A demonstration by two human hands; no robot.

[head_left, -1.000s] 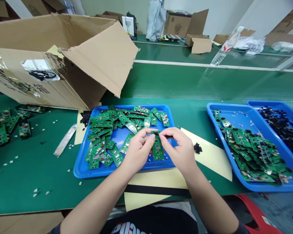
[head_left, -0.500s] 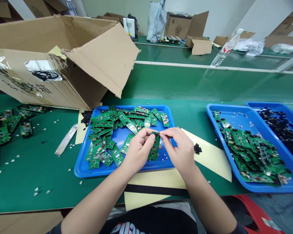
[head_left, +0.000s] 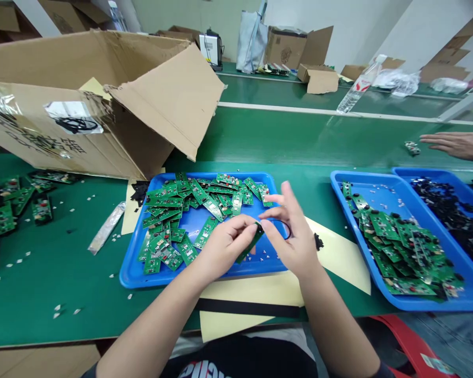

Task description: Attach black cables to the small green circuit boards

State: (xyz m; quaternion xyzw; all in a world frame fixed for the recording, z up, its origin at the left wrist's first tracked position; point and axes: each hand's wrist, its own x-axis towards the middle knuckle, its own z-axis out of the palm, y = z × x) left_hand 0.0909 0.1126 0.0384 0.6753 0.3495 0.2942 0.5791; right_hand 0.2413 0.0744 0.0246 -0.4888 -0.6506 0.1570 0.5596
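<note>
My left hand (head_left: 223,247) pinches a small green circuit board (head_left: 250,242) over the front edge of the blue tray (head_left: 134,273) that holds several loose green boards. The board is tilted and partly hidden by my fingers. My right hand (head_left: 294,236) is right beside it, thumb and forefinger at the board's top end where a small black part sits, while the other fingers spread upward. A little heap of black parts (head_left: 319,241) lies on yellow paper (head_left: 339,257) just right of that hand.
A second blue tray (head_left: 341,191) at the right holds finished-looking boards with black parts; a third (head_left: 453,173) holds black parts. Another person's hand (head_left: 455,144) reaches over the green belt at far right. A big open cardboard box (head_left: 102,100) lies at the left, with loose boards (head_left: 19,199) beside it.
My right hand's fingers have spread open and lifted. The board tilted further in my left hand. Another person's hand has come into view at the far right.
</note>
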